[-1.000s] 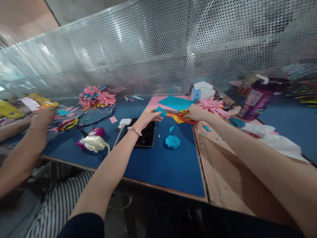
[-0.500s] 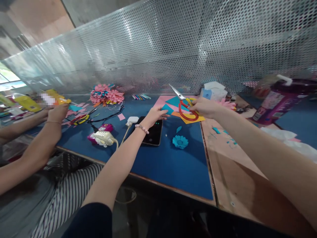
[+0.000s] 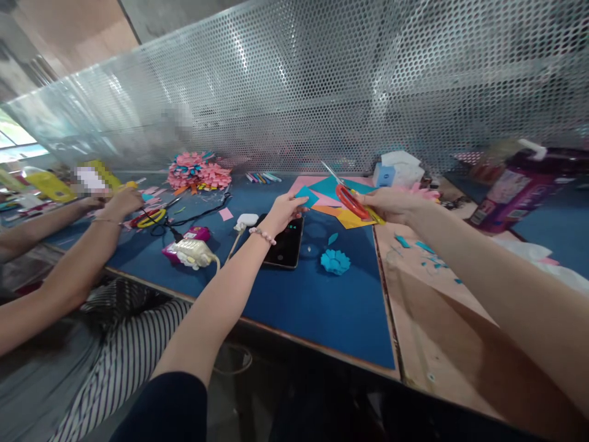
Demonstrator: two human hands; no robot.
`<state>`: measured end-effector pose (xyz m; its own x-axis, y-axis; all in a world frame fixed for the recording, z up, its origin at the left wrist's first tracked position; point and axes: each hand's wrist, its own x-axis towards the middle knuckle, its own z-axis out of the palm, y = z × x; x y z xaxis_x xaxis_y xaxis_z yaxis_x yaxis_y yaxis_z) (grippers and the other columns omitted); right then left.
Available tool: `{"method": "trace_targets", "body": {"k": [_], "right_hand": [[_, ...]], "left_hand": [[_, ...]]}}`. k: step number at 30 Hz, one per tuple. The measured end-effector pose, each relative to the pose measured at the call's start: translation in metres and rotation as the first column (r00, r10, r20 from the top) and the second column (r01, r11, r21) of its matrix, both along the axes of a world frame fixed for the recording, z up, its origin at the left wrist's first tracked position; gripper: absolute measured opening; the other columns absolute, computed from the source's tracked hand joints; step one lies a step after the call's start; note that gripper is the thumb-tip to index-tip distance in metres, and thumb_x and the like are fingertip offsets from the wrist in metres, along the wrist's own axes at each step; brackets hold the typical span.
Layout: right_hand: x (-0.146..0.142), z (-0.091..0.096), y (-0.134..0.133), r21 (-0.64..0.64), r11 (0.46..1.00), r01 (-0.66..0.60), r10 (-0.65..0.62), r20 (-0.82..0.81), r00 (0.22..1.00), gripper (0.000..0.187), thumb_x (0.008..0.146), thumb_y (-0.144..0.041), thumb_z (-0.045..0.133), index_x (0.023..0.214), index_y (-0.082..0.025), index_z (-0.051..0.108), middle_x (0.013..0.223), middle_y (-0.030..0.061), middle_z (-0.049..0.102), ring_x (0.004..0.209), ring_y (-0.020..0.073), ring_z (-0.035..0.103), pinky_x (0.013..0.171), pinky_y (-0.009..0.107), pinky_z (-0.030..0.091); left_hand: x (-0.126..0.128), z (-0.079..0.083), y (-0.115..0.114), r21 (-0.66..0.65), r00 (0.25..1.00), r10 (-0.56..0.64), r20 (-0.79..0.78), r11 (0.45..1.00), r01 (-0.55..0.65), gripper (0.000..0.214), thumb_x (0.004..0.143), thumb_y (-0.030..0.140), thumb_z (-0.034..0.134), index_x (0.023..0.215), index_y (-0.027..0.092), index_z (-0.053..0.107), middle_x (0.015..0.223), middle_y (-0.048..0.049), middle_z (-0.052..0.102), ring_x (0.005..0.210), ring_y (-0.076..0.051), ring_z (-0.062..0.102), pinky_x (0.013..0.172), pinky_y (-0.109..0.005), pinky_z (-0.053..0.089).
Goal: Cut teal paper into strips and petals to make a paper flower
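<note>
My left hand [image 3: 284,209] pinches a small teal paper piece [image 3: 307,196] above the black phone [image 3: 286,240]. My right hand [image 3: 391,204] grips red-handled scissors [image 3: 348,196], blades pointing up and left toward the teal piece. Under both hands lie teal, pink and yellow paper sheets [image 3: 340,216]. A folded teal paper flower [image 3: 335,261] and a small teal scrap [image 3: 332,238] rest on the blue mat [image 3: 313,301].
Another person's arms [image 3: 69,258] reach over the table's left side near yellow-handled scissors [image 3: 150,217]. A white charger [image 3: 192,253], pink paper flowers [image 3: 199,173], pens [image 3: 262,178], a tissue box [image 3: 396,169] and a purple bottle [image 3: 510,187] stand around. A perforated metal screen backs the table.
My right hand picked the scissors up from the sheets and brought them toward the teal piece, which my left hand lifted a little. The other person's hand moved right.
</note>
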<state>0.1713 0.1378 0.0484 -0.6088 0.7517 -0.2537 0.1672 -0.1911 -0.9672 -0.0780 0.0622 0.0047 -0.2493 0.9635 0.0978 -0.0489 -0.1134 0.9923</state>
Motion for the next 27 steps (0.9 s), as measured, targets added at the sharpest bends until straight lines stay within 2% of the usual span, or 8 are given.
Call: {"method": "trace_targets", "body": {"k": [3, 6, 11, 14, 18, 23, 27], "right_hand": [[0.005, -0.002, 0.001, -0.026, 1.0, 0.018, -0.018, -0.022, 1.0, 0.029, 0.094, -0.035, 0.053, 0.073, -0.015, 0.055, 0.057, 0.0013, 0.055, 0.048, 0.0075, 0.049, 0.045, 0.016, 0.044], [0.009, -0.004, 0.004, -0.035, 0.999, -0.007, 0.005, -0.046, 0.999, 0.029, 0.094, -0.037, 0.053, 0.074, -0.016, 0.051, 0.055, -0.0015, 0.048, 0.045, 0.0051, 0.043, 0.041, 0.013, 0.036], [0.011, -0.005, 0.004, -0.126, 0.99, -0.059, 0.043, -0.126, 0.991, 0.024, 0.099, -0.027, 0.041, 0.087, -0.012, 0.055, 0.063, -0.0016, 0.047, 0.048, 0.004, 0.042, 0.043, 0.01, 0.037], [0.011, -0.006, 0.003, -0.108, 0.991, -0.085, 0.064, -0.184, 0.981, 0.02, 0.099, -0.02, 0.037, 0.094, -0.012, 0.055, 0.068, -0.0015, 0.048, 0.051, 0.0037, 0.044, 0.047, 0.009, 0.039], [0.012, -0.007, 0.001, -0.075, 0.992, -0.099, 0.086, -0.157, 0.984, 0.016, 0.099, -0.02, 0.037, 0.095, -0.015, 0.051, 0.066, -0.0035, 0.044, 0.046, 0.0036, 0.037, 0.039, 0.01, 0.03], [0.009, -0.007, -0.007, -0.115, 0.973, -0.202, 0.176, -0.203, 0.963, 0.011, 0.097, -0.017, 0.037, 0.092, -0.017, 0.047, 0.06, -0.0049, 0.038, 0.044, 0.0054, 0.029, 0.032, 0.011, 0.017], [0.009, -0.008, -0.007, -0.121, 0.945, -0.303, 0.269, -0.234, 0.934, 0.016, 0.095, -0.032, 0.044, 0.088, -0.017, 0.047, 0.059, -0.0057, 0.036, 0.044, 0.0061, 0.024, 0.032, 0.014, 0.017]], "left_hand": [[0.001, 0.002, -0.001, 0.007, 1.0, 0.005, 0.029, 1.0, -0.005, 0.02, 0.072, 0.025, 0.074, 0.083, 0.016, 0.061, 0.081, -0.0032, 0.066, 0.066, -0.009, 0.064, 0.054, -0.018, 0.044], [0.002, 0.003, -0.003, 0.021, 0.999, 0.007, 0.044, 1.0, -0.008, 0.02, 0.073, 0.024, 0.074, 0.084, 0.015, 0.061, 0.078, -0.002, 0.064, 0.065, -0.008, 0.062, 0.055, -0.018, 0.045], [0.001, 0.003, -0.002, 0.042, 0.999, 0.04, 0.028, 0.998, -0.041, 0.022, 0.07, 0.027, 0.077, 0.081, 0.015, 0.062, 0.07, -0.0005, 0.06, 0.062, -0.007, 0.058, 0.05, -0.017, 0.04], [-0.001, 0.002, 0.0, 0.073, 0.997, 0.067, 0.025, 0.995, -0.068, 0.024, 0.067, 0.028, 0.079, 0.074, 0.015, 0.061, 0.064, 0.0011, 0.056, 0.057, -0.006, 0.052, 0.046, -0.016, 0.034], [-0.002, 0.004, 0.0, 0.091, 0.995, 0.081, 0.056, 0.992, -0.085, 0.027, 0.063, 0.029, 0.081, 0.072, 0.016, 0.06, 0.064, 0.0019, 0.054, 0.058, -0.006, 0.051, 0.044, -0.015, 0.031], [0.0, 0.009, -0.003, 0.048, 0.991, 0.122, 0.058, 0.991, -0.125, 0.029, 0.061, 0.031, 0.082, 0.074, 0.016, 0.062, 0.069, 0.0014, 0.056, 0.061, -0.006, 0.052, 0.044, -0.015, 0.031], [0.002, 0.012, -0.004, 0.048, 0.991, 0.125, 0.051, 0.991, -0.127, 0.029, 0.061, 0.033, 0.082, 0.076, 0.016, 0.063, 0.071, 0.001, 0.056, 0.063, -0.006, 0.053, 0.046, -0.015, 0.033]]}}
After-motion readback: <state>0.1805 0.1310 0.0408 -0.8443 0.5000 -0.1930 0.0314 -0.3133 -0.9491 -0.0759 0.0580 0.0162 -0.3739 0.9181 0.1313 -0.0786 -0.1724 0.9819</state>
